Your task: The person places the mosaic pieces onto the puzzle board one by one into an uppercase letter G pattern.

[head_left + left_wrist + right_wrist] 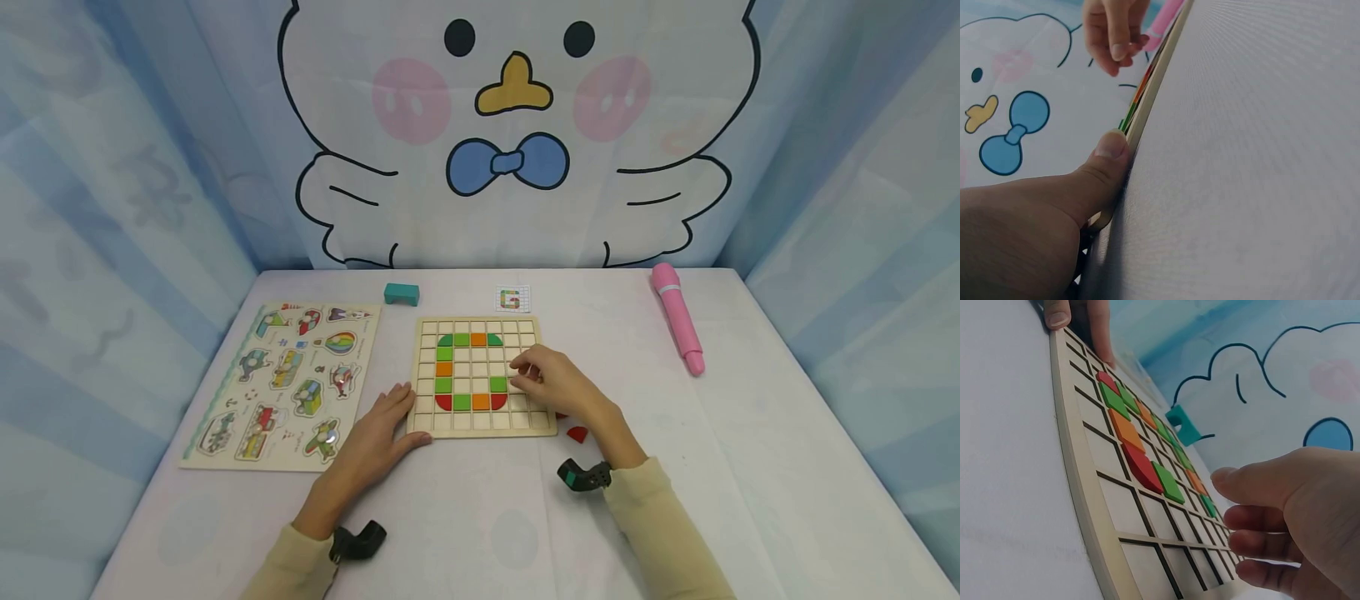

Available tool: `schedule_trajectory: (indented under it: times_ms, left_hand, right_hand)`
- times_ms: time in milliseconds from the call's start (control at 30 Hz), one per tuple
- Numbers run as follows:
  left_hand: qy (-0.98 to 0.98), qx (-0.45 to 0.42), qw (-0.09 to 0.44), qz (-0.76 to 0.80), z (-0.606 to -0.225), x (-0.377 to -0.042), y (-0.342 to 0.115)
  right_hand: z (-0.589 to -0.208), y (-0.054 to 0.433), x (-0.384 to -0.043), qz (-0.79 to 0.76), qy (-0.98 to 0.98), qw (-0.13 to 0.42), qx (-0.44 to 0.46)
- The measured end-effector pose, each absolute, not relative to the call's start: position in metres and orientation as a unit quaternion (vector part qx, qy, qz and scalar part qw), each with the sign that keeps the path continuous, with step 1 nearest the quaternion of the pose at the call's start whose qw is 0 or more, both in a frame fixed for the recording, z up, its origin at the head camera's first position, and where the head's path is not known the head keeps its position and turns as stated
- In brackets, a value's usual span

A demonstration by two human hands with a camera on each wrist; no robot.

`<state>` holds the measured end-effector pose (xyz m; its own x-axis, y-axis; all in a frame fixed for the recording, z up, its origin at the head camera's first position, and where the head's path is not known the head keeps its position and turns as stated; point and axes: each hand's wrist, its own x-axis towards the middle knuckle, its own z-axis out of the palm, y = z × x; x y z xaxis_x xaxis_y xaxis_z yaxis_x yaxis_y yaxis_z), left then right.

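A wooden grid board [465, 427] lies on the table, holding green, orange and red tiles in an incomplete ring. My left hand [384, 432] steadies its left front corner, fingers along the left side and thumb [1110, 147] by the front edge. Over the board's right part hovers my right hand [558, 383], fingers loosely bent; no piece shows in it. In the right wrist view, its thumb [1225, 478] is above the bent fingers, beyond a green tile [1168, 482] and a red corner tile [1141, 469]. Loose red pieces [577, 434] lie partly under the right forearm.
A picture puzzle board [296, 392] lies at the left, partly under the left hand's side. Behind the grid board are a teal block [401, 294] and a small pattern card [513, 298]. A pink pen-shaped object [678, 321] lies at the right. Curtains surround the table.
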<state>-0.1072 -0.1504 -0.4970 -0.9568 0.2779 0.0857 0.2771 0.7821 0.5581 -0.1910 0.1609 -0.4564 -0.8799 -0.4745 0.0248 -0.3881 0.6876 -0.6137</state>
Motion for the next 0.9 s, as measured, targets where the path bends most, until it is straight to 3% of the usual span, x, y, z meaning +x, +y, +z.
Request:
schedule_trajectory:
  times_ms: [900]
  left_hand:
    - [0.946, 0.126, 0.021, 0.297, -0.494, -0.107, -0.148]
  right_hand:
    - [-0.462, 0.216, -0.178, -0.303, 0.924, 0.092, -0.214]
